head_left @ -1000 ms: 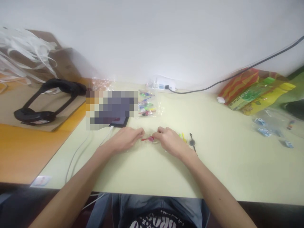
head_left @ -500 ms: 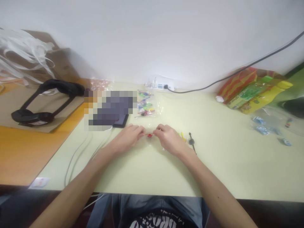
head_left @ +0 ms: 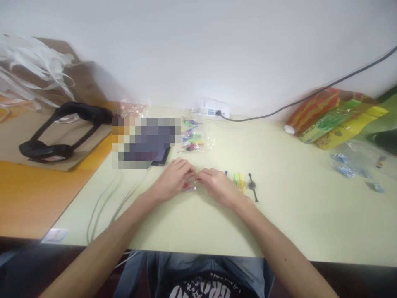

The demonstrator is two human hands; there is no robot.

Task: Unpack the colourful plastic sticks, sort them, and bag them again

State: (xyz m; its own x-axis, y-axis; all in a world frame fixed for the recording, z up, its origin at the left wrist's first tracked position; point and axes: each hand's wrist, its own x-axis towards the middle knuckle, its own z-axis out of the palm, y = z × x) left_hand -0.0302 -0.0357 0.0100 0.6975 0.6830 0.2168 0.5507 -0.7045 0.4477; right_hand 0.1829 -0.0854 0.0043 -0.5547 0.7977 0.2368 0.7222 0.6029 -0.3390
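Both hands' fingers (head_left: 201,175), pinched closed, hold clear plastic (head_left: 194,185); red piece (head_left: 186,185) beside left fingertips (head_left: 191,171).

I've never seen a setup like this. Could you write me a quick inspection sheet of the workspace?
Surface: pale table, beside an orange surface on the left.
Work items: red piece and clear plastic at the hands; black piece, yellow piece and partly hidden green piece to the right.
Clutter: clear bag of colourful pieces, tablet, small blue packets, bright packages.
Hands: left hand curls over the red piece, right hand close beside it; exact grips hidden.
Cables: white cables near the left forearm; dark cable plugged into a white power strip.
Surroundings: plain wall behind; black frame on cardboard; other people: nothing seen.
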